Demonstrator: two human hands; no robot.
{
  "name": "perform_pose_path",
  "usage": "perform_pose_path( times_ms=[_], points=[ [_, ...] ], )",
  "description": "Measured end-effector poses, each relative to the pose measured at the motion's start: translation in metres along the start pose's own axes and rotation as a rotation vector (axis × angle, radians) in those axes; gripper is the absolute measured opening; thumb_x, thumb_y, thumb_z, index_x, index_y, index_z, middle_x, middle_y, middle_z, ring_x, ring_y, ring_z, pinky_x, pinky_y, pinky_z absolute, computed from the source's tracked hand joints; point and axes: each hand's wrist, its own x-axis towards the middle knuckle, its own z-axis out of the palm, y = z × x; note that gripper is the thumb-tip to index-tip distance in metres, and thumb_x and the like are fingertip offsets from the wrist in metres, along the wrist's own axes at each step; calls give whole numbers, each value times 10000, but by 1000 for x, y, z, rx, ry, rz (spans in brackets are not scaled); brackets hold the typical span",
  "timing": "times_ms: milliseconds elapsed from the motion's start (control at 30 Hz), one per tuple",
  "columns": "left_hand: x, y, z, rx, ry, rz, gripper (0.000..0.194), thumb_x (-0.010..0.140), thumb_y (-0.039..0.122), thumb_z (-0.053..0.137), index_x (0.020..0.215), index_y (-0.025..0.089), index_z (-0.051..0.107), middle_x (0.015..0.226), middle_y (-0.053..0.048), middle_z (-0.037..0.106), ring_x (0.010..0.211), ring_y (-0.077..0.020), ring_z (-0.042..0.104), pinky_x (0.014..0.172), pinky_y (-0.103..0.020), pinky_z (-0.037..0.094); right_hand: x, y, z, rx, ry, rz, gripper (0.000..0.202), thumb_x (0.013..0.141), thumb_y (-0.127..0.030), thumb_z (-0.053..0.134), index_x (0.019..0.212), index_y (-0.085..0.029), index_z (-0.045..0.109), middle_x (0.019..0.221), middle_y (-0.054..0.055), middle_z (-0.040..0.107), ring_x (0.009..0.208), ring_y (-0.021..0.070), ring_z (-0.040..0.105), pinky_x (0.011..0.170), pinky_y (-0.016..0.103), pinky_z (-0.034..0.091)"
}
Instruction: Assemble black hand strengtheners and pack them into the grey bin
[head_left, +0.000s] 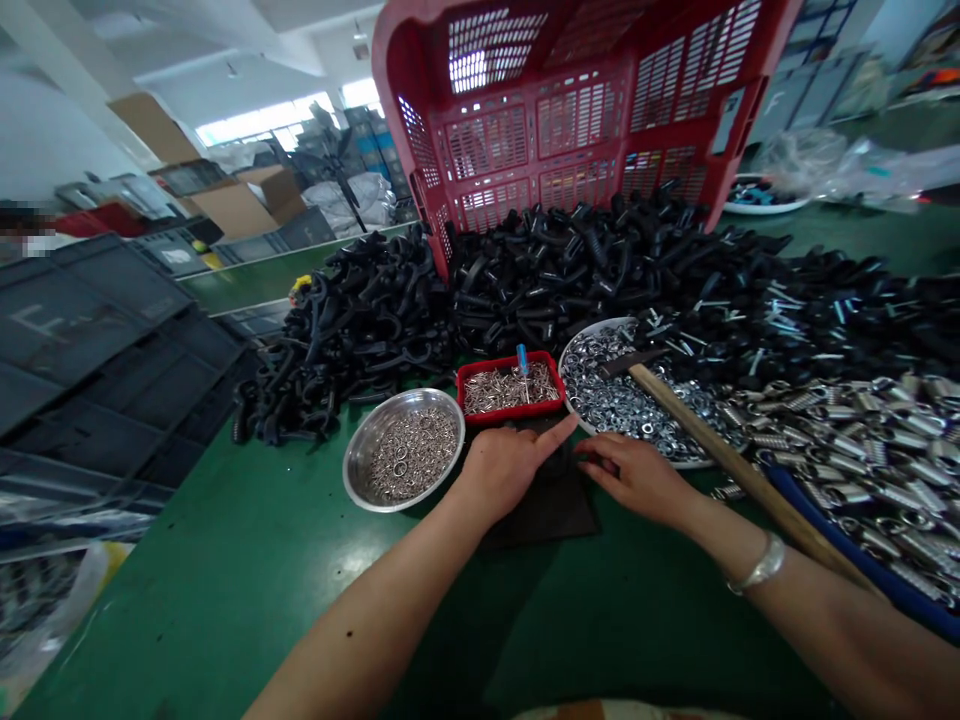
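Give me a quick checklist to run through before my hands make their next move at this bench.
1. Both hands over the dark mat: ok; left hand and right hand rest on it.
2. Fingers free: cannot tell; nothing visibly held, but any small part would be hidden.
3. Steel bowl of rings within reach: ok, just left of the left hand.
4. Red tray of pins upright and filled: ok.
5. Hammer out of the way: not ok; it lies across the plate of nuts, beside the right forearm.
6. Springs contained: not ok, loose pile on the table.
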Motion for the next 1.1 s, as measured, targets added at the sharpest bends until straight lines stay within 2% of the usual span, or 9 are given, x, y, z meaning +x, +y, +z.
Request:
perform_pose_path(
  times_ms=[133,400,600,733,800,833,933,1000,1100],
  points=[
    [1,6,5,49,11,-10,633,838,145,397,1366,331,101,750,-6,614,602,-153,582,496,-226,400,-2,0,1,10,10,-5,190,815,-233,459,953,-182,579,866,54,617,733,139,570,631,249,439],
    [-22,-1,30,-55,54,-57,584,823,144,415,1354,282,213,900,-37,624,710,-150,595,585,-239,446,-1,4,0,-56,27,-25,214,837,-237,426,981,-182,574,890,64,617,812,160,579,711,274,447],
    [-28,-1,46,-402,195,-185,394,868,261,369,1255,199,402,1044,-59,613,885,-145,591,759,-252,471,33,-11,-11,-253,22,7,250,843,-241,402,968,-189,612,913,69,619,855,182,577,748,288,430],
    [-35,-21,34,-467,258,-321,298,866,259,360,1095,212,544,1116,-41,588,983,-137,552,834,-246,440,63,-36,-11,-280,-42,-77,254,847,-253,395,955,-216,622,914,55,622,843,175,580,724,272,427],
    [-40,-42,25,-355,160,-547,295,862,308,358,1018,232,596,1069,-56,607,927,-179,577,773,-295,458,75,-48,-8,-290,-75,-104,249,842,-267,408,951,-223,628,915,58,620,838,178,580,701,268,427],
    [-43,-53,22,-294,49,-666,290,842,347,391,972,231,622,1018,-73,625,879,-213,592,736,-331,463,80,-52,-6,-289,-82,-111,246,839,-273,414,947,-223,630,918,59,619,837,180,579,691,267,428],
    [-52,-81,20,-301,-273,-763,246,756,402,511,891,262,663,919,-72,655,834,-254,602,694,-358,456,86,-58,1,-247,-75,-125,234,832,-264,426,932,-214,631,915,56,622,831,179,578,695,275,432],
    [-56,-90,25,-369,-315,-749,224,741,397,530,892,296,661,929,-47,659,851,-237,597,703,-338,449,82,-55,3,-192,-48,-124,231,832,-258,427,935,-205,627,914,55,625,833,174,578,721,284,435],
    [-59,-91,31,-413,-228,-789,233,764,399,491,890,296,657,929,-33,662,829,-212,596,693,-310,440,66,-43,1,-121,6,-111,232,836,-266,425,935,-188,620,917,59,628,835,167,579,747,291,439]
  ],
)
